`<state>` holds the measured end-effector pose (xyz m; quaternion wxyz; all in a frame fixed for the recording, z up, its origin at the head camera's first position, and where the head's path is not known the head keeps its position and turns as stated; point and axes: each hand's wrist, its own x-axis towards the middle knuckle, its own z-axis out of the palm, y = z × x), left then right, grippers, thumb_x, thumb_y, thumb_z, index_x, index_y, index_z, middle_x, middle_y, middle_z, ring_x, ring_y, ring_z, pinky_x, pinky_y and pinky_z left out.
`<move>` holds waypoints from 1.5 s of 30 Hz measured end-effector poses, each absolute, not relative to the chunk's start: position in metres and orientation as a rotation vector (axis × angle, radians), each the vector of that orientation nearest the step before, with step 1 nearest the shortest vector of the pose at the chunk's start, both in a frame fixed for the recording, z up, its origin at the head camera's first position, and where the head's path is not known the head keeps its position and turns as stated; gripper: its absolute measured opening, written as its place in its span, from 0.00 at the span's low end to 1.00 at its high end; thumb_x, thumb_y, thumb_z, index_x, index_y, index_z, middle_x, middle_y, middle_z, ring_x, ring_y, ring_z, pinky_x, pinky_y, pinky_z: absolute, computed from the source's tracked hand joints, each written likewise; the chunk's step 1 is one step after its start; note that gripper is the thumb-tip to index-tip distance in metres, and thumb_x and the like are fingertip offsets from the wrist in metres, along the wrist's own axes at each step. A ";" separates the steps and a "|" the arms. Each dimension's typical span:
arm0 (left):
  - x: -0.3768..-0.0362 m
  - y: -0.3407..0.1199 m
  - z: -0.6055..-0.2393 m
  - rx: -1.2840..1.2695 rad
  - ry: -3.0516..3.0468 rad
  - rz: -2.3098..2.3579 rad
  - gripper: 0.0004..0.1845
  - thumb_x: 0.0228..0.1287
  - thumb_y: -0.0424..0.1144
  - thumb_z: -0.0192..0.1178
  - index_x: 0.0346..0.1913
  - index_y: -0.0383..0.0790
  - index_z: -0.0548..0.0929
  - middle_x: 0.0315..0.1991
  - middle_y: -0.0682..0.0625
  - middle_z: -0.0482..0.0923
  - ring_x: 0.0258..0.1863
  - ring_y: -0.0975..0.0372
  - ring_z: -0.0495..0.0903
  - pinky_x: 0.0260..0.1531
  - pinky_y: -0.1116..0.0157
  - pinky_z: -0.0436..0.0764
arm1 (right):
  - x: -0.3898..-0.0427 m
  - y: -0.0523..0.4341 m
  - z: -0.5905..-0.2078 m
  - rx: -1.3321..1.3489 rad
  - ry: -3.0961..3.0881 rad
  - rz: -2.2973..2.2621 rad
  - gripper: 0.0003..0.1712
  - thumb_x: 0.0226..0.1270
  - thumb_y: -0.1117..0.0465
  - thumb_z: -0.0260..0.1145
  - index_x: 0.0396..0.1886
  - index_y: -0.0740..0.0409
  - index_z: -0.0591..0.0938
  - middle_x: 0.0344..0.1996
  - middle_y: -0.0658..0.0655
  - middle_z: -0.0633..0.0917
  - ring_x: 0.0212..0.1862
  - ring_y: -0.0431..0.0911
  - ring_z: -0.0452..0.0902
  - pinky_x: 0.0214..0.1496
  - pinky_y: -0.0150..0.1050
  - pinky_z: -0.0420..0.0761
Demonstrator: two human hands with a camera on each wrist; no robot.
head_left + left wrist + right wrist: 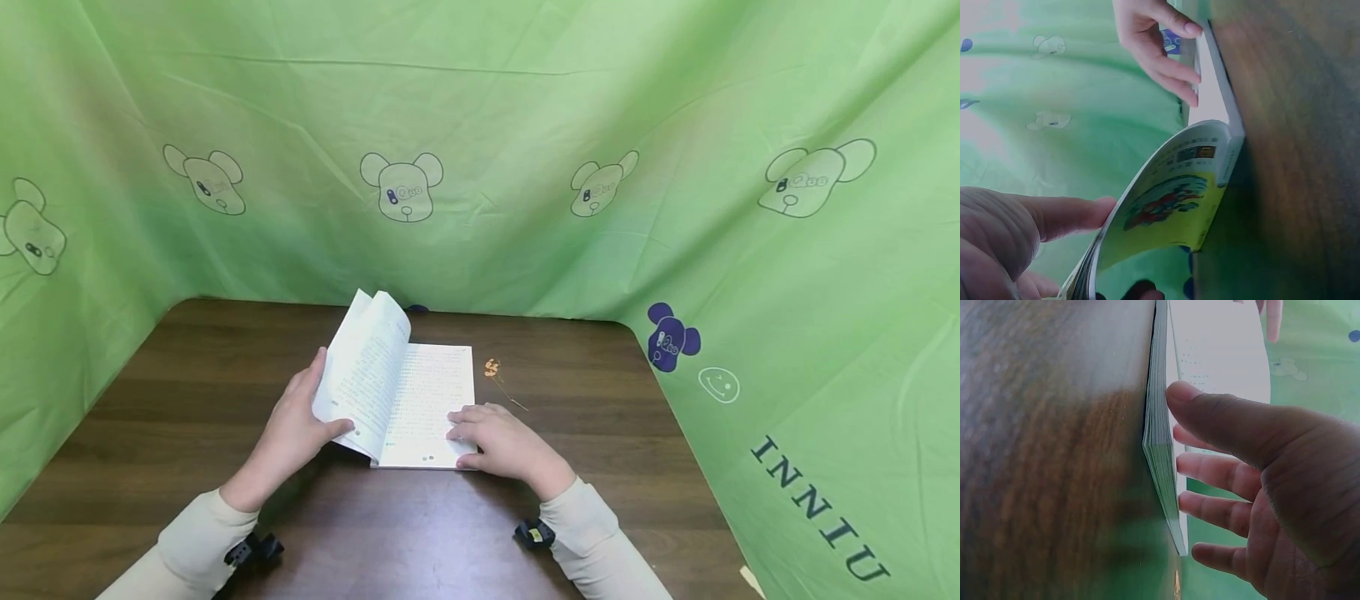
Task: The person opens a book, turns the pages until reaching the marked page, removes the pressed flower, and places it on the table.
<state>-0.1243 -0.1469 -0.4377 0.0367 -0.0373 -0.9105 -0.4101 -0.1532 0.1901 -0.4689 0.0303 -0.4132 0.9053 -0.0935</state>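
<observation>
An open book (435, 392) with printed white pages lies on the table, its left part lifted at a slant. My left hand (296, 421) grips that raised part, thumb on the page and fingers behind the cover. In the left wrist view the book's yellow-green cover (1172, 219) bears a colourful picture. My right hand (506, 442) rests its fingertips on the lower right of the flat page, fingers spread. In the right wrist view the thumb (1216, 419) lies at the edge of the thick page block (1159, 412). Right of the book lies a small dried orange flower (492, 368) on a thin stem.
The dark wooden table (592, 392) is enclosed at the back and sides by a green cloth (510, 108) printed with bear heads. Each wrist wears a black strap device, one at the left wrist (255, 550) and one at the right (534, 533).
</observation>
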 end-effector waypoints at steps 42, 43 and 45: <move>-0.133 -0.106 -0.440 -0.062 -2.414 -2.126 0.26 0.66 0.23 0.58 0.68 0.36 0.75 0.62 0.34 0.78 0.56 0.48 0.80 0.48 0.61 0.82 | -0.169 0.193 -0.466 -1.109 2.752 -0.621 0.22 0.71 0.52 0.69 0.59 0.56 0.84 0.58 0.53 0.86 0.63 0.47 0.80 0.67 0.45 0.76; -0.133 -0.104 -0.441 -0.080 -2.424 -2.118 0.26 0.67 0.24 0.58 0.68 0.36 0.75 0.62 0.35 0.78 0.56 0.48 0.79 0.49 0.61 0.82 | -0.170 0.193 -0.466 -1.080 2.751 -0.646 0.22 0.72 0.51 0.69 0.60 0.56 0.84 0.58 0.53 0.86 0.63 0.47 0.80 0.68 0.45 0.76; -0.134 -0.100 -0.442 -0.117 -2.440 -2.090 0.26 0.68 0.24 0.58 0.69 0.35 0.75 0.63 0.35 0.78 0.57 0.48 0.79 0.50 0.59 0.82 | -0.173 0.192 -0.464 -1.018 2.755 -0.695 0.22 0.73 0.51 0.68 0.61 0.56 0.84 0.58 0.53 0.86 0.64 0.47 0.80 0.68 0.45 0.75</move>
